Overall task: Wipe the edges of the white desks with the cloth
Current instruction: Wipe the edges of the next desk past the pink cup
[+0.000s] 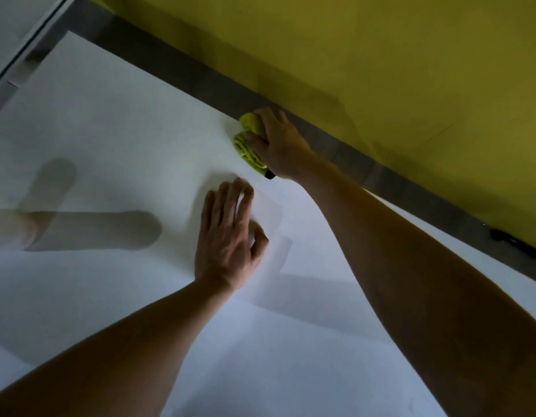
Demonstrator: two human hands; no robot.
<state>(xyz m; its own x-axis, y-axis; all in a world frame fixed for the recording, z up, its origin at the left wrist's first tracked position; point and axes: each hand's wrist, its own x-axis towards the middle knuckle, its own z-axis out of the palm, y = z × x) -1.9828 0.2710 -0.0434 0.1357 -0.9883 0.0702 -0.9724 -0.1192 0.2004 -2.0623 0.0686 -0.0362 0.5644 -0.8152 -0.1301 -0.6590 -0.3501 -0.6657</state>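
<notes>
While your left hand (pixel 230 236) lies flat on the white desk (pixel 116 152) near you, fingers straight and spread, holding nothing, your right hand (pixel 278 145) reaches farther out and grips the bunched yellow-green cloth (pixel 249 139), fingers curled over it. You have the cloth pressed on the desk's far edge, touching the grey metal strip (pixel 381 173) that runs along it. Beyond that strip stands a yellow partition (pixel 381 55). At the far left, a second white surface (pixel 8 22) adjoins the desk.
</notes>
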